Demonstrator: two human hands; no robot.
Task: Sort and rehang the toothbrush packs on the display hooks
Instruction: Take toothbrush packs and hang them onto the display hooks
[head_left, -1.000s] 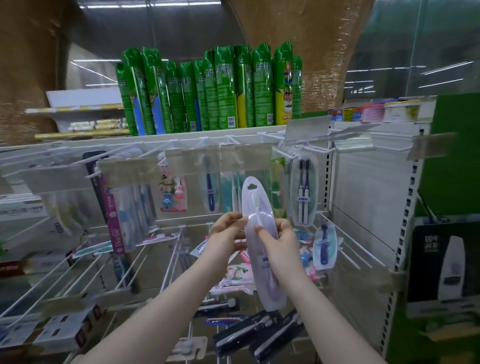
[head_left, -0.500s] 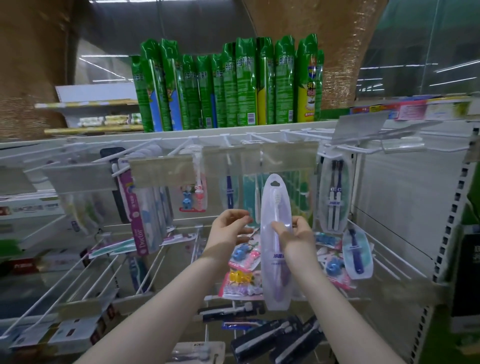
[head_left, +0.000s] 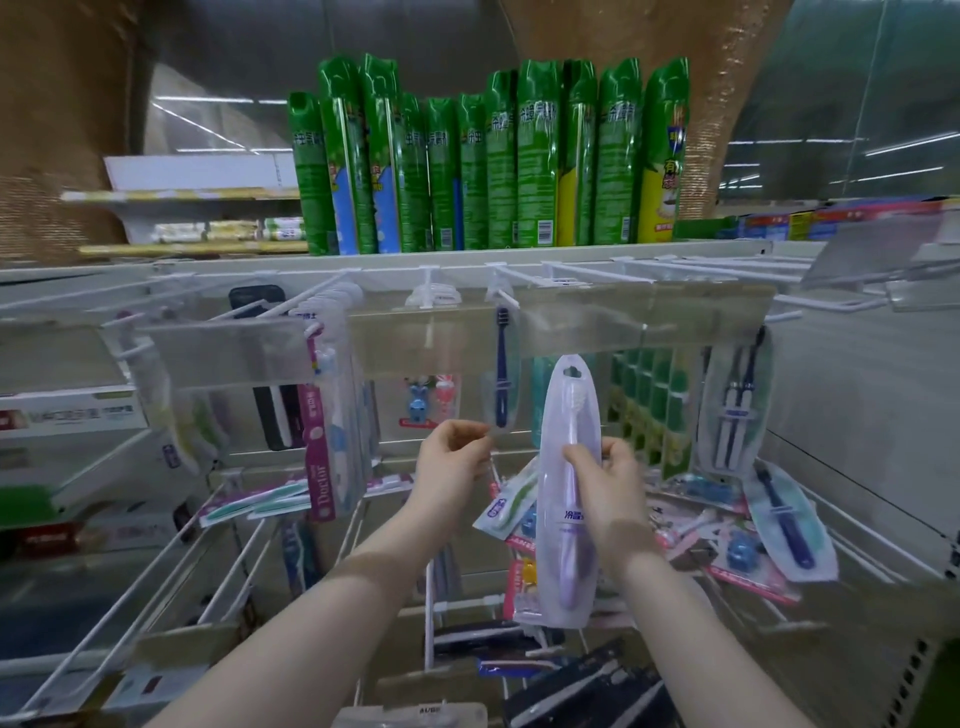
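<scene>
My right hand (head_left: 610, 483) grips a clear pack with a purple toothbrush (head_left: 569, 405) by its middle. The pack stands upright, its hang hole just below the price strip of the top hook row (head_left: 571, 273). To its left, my left hand (head_left: 452, 457) has its fingers curled at the bottom edge of a hanging navy toothbrush pack (head_left: 501, 374) and seems to pinch it. A twin navy pack (head_left: 735, 410) hangs at the right. Loose packs (head_left: 727, 556), among them a green one (head_left: 506, 501), lie on the lower hooks behind my hands.
Green spray cans (head_left: 519, 166) stand on the shelf above the hooks. A pink "Doctor" pack (head_left: 317, 452) and others hang at the left. Long white lower hooks (head_left: 156, 571) jut toward me. Black toothbrush packs (head_left: 587, 691) lie at the bottom.
My left hand let go of the purple pack and rose to the hanging navy pack. My right hand lifted the purple pack toward the top hooks. The view moved closer.
</scene>
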